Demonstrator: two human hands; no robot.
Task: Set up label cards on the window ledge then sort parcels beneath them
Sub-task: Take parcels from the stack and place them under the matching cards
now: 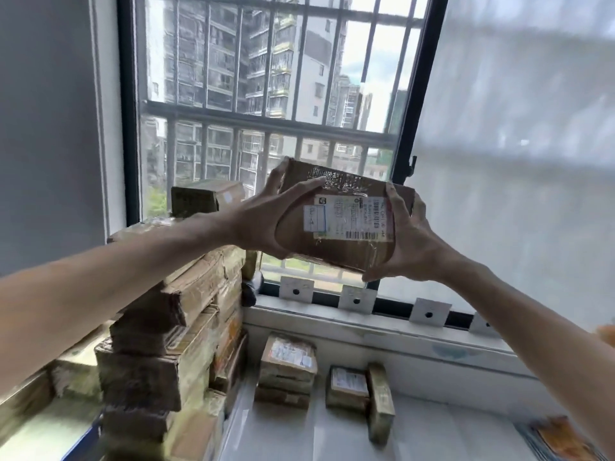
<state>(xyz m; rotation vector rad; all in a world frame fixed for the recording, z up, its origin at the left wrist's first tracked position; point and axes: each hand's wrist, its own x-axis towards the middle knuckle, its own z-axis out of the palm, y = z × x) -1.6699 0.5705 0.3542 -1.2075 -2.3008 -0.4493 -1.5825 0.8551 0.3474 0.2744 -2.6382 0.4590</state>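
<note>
Left hand [263,217]: fingers curled round the left end of the parcel [342,221].
Parcel: raised before the window, label facing the camera, held between both hands.
Right hand [409,237]: grips the parcel's right end.
Stacked boxes [173,327]: lower left, under the left arm.
Label cards [357,299]: propped along the window ledge [332,322].
Sorted parcels [288,369]: on the counter [299,430] beneath the cards.

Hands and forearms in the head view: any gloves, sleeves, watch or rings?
None visible. The left hand and right hand are bare, with no gloves, and no rings show on the fingers. Both forearms are uncovered to the frame edge: no sleeves, watch, wristband or markings.
</note>
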